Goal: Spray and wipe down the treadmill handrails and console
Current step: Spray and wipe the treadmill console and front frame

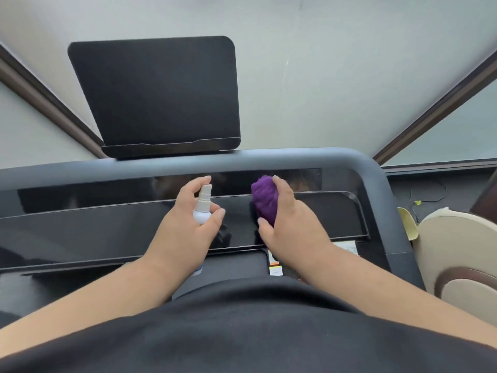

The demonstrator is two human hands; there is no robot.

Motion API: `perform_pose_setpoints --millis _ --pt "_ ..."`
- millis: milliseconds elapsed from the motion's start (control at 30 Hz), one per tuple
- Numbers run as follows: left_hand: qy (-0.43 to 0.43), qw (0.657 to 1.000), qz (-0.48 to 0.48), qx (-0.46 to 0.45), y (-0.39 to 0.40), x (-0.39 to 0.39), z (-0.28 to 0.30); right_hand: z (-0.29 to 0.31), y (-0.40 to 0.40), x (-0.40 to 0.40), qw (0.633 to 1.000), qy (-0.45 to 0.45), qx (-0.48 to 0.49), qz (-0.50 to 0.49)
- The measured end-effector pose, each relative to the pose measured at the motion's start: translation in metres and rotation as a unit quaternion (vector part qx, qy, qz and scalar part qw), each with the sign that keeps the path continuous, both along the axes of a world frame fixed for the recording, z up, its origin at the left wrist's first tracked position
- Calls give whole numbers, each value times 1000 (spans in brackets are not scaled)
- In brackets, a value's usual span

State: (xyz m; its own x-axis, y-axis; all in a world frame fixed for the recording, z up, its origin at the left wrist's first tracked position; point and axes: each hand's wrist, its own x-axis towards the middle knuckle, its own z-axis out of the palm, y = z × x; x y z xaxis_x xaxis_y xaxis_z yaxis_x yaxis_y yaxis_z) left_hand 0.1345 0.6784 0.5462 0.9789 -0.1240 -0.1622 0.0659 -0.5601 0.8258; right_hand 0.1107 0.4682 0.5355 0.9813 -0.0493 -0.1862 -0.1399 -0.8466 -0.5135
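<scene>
- Your left hand (188, 211) grasps a small white spray bottle (202, 208), fingers wrapped round its body, the forefinger lying over the top of the pump head, the thumb across the front.
- The bottle stands nearly upright, tipped a little away from you, its nozzle end above the glossy black console (107, 230) of the treadmill.
- Your right hand (290, 224) grasps a bunched purple cloth (265, 200), the fingers curled over its far side and the thumb tucked against its near edge.
- The cloth sits against the raised ridge that runs across the middle of the console, just right of the bottle; the two hands are near each other but apart.
- The console's dark surface mirrors both hands and the cloth below them.
- A grey handrail (336, 160) frames the console along the far edge and bends down the right side toward you.
- Behind the rail a black tablet holder (158, 95) stands tilted back, with a shallow lip along its lower edge.
- Below your right wrist, small printed labels (275, 270) show at the console's near edge; their text is too small to read.
- To the right of the treadmill sits a cream padded seat (462, 254) with a brown trim band.
- Your black shirt (242, 332) fills the bottom of the view.
</scene>
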Motion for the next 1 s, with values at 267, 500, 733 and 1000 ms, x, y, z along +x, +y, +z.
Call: perform_pose_setpoints --millis 267,500,733,1000 --pt "-26 998 64 9 6 -9 8 -11 -23 18 968 -63 -138 200" --pt "-47 988 142 27 31 -27 10 -38 11 20 928 -59 -169 325" --pt "-44 983 168 56 42 -42 7 -44 78 45 907 -83 -137 389" --pt "-46 968 247 32 53 -34 9 -33 8 45 895 -33 -159 416"
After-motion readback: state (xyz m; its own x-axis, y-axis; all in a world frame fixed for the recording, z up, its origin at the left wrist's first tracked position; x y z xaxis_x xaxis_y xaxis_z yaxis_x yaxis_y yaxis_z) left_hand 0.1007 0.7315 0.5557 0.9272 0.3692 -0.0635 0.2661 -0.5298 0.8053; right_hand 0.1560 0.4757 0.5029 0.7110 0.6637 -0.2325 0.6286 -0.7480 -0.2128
